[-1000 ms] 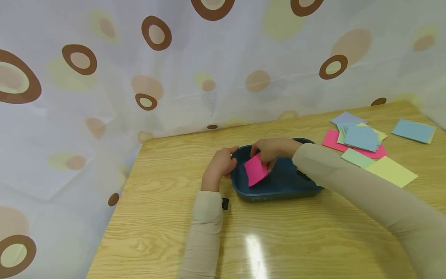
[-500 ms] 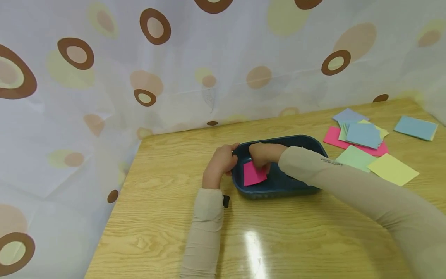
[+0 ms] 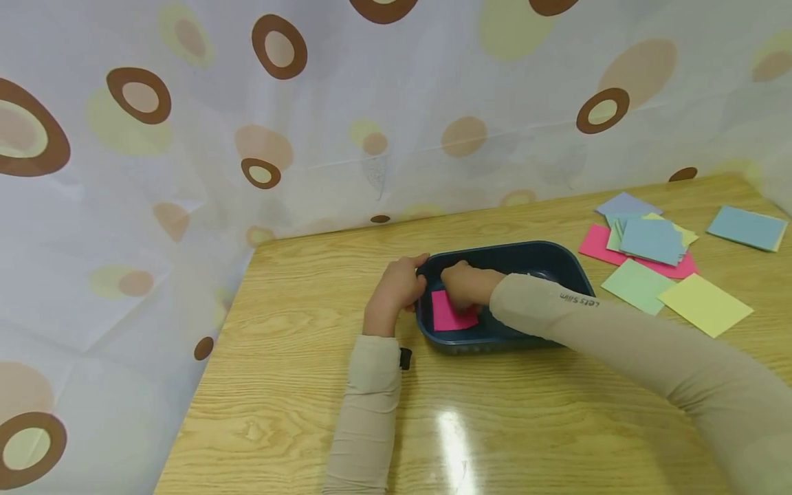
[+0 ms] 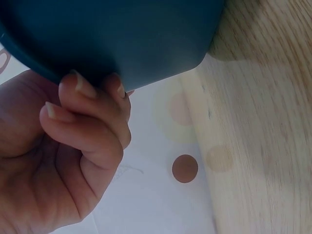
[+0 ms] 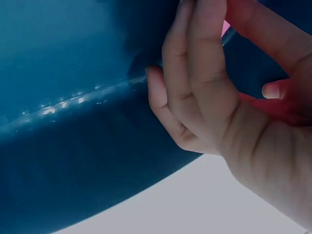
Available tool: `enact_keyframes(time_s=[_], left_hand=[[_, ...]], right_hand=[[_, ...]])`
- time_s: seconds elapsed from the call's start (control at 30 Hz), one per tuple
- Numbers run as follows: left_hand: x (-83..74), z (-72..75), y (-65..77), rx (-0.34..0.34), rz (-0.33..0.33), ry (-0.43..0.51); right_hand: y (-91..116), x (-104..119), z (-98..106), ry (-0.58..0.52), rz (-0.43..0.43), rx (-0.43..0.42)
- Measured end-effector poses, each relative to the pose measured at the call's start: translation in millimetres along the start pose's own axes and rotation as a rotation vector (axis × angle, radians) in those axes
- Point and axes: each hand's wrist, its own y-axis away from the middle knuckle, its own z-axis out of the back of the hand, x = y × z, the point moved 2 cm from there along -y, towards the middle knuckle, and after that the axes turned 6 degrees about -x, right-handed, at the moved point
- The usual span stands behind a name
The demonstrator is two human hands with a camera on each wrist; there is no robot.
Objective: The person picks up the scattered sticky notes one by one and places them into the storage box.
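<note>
A dark blue plastic tray (image 3: pixel 507 337) stands on the wooden table. My left hand (image 3: pixel 396 287) grips its left rim; the left wrist view shows the curled fingers against the tray's wall (image 4: pixel 161 44). Inside the tray's left end, a square pink sticky note (image 3: pixel 447 316) lies nearly flat. My right hand (image 3: pixel 467 285) is down over it with curled fingers and covers its upper right part. In the right wrist view, only a sliver of pink shows behind the bent fingers (image 5: pixel 209 58), and the fingertips' contact with the note is mostly hidden.
Right of the tray lie a pile of blue, pink and green papers (image 3: pixel 650 240), a green paper (image 3: pixel 637 285), a yellow paper (image 3: pixel 705 302) and a blue stack (image 3: pixel 747 228). A spotted curtain (image 3: pixel 346 103) hangs along the table's back edge.
My right hand has lowered the pink sticky note from a tilted position to nearly flat in the tray's left end. The left hand has kept its grip on the rim.
</note>
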Motion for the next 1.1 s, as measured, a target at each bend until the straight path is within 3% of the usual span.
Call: enact_keyframes(time_s=[0.33, 0.57, 1.1], left_hand=[[-1.7, -2.0, -0.6, -0.002, -0.013, -0.006], [-1.9, -3.6, -1.3, 0.004, 0.003, -0.003], [-1.0, -1.8, 0.6, -0.012, -0.012, 0.005]], right_hand=[[6, 1, -6, 0.020, 0.006, -0.018], [11, 0, -5, 0.125, 0.093, -0.075], [16, 0, -5, 0.102, 0.110, -0.095]])
